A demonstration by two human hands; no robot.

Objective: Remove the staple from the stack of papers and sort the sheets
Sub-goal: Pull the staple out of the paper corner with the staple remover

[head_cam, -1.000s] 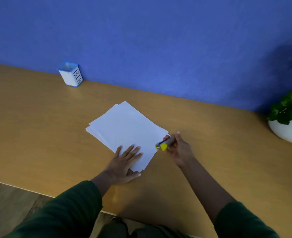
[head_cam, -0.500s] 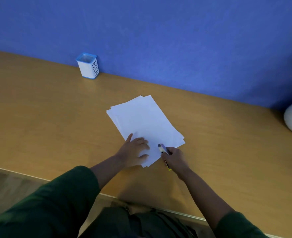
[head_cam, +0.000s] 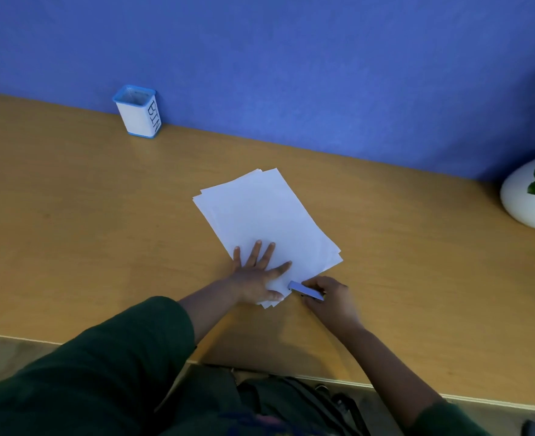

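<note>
A stack of white papers (head_cam: 266,215) lies slanted on the wooden desk (head_cam: 71,231), its sheets slightly fanned at the edges. My left hand (head_cam: 255,273) presses flat on the stack's near corner with fingers spread. My right hand (head_cam: 330,298) grips a small grey staple remover (head_cam: 305,291) whose tip touches the paper's near edge, just right of my left thumb. The staple itself is too small to see.
A small white cup with a blue rim, marked "BIN" (head_cam: 138,111), stands at the back left against the blue wall. A white pot with a green plant (head_cam: 530,196) sits at the far right. The desk's front edge (head_cam: 386,385) runs near my body.
The stack has turned and now lies more upright. My right hand brought the staple remover down from the stack's right corner to its near edge. My left fingers went from curled to spread flat.
</note>
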